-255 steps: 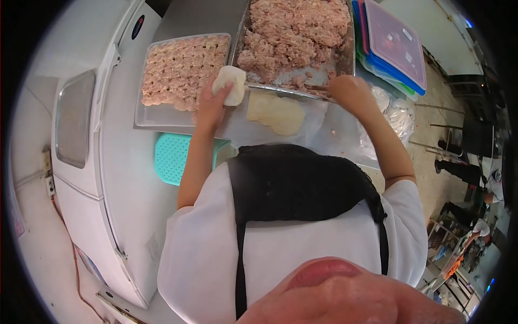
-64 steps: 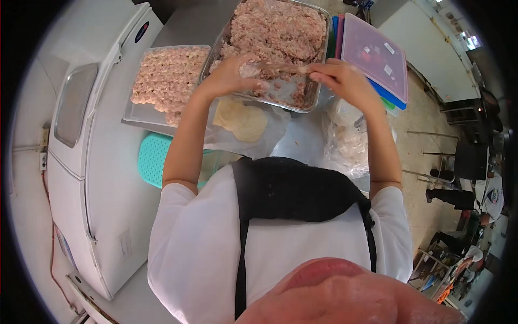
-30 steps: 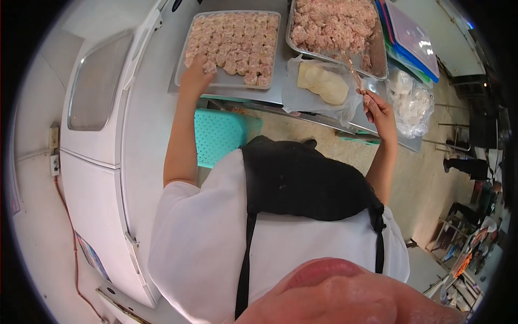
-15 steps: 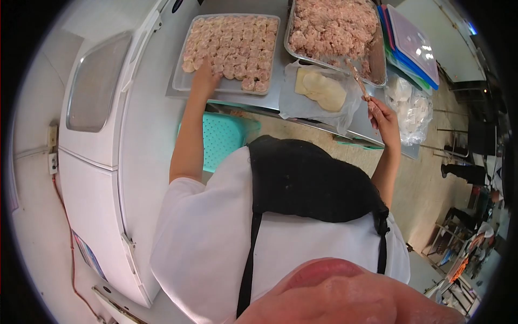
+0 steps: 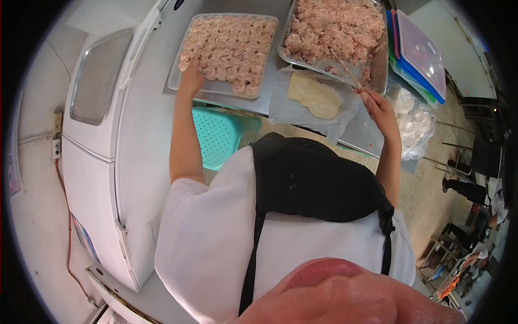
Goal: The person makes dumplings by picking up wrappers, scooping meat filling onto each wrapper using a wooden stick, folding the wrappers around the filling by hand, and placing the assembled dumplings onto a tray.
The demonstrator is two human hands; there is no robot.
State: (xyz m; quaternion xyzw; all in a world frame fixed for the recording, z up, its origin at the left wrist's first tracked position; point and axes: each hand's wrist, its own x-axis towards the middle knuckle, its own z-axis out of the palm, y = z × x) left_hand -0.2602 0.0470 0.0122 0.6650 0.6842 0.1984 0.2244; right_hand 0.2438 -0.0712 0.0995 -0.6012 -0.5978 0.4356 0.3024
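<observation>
My left hand (image 5: 190,78) is at the lower left of a clear tray (image 5: 218,90) filled with rows of meat dumplings (image 5: 232,48). Its fingers touch the dumplings at the tray's edge; whether they grip one is hard to tell. My right hand (image 5: 376,108) is closed on the handle of a thin, meat-smeared stick (image 5: 347,70), whose far end reaches over the metal pan (image 5: 302,63) of minced meat (image 5: 337,29). Between the hands, thin pale wrappers (image 5: 314,96) lie on a plastic sheet (image 5: 280,108).
Coloured lids (image 5: 421,51) are stacked right of the pan, with plastic-wrapped white items (image 5: 413,121) below them. A turquoise perforated basket (image 5: 216,135) sits below the table edge. A white refrigerator (image 5: 89,156) stands at left; a person in dark trousers (image 5: 467,190) is far right.
The dumpling and wrapper that were by the pan are gone from between my hands; my left hand moved to the tray. Lately, the right hand's stick has shifted up and left over the pan.
</observation>
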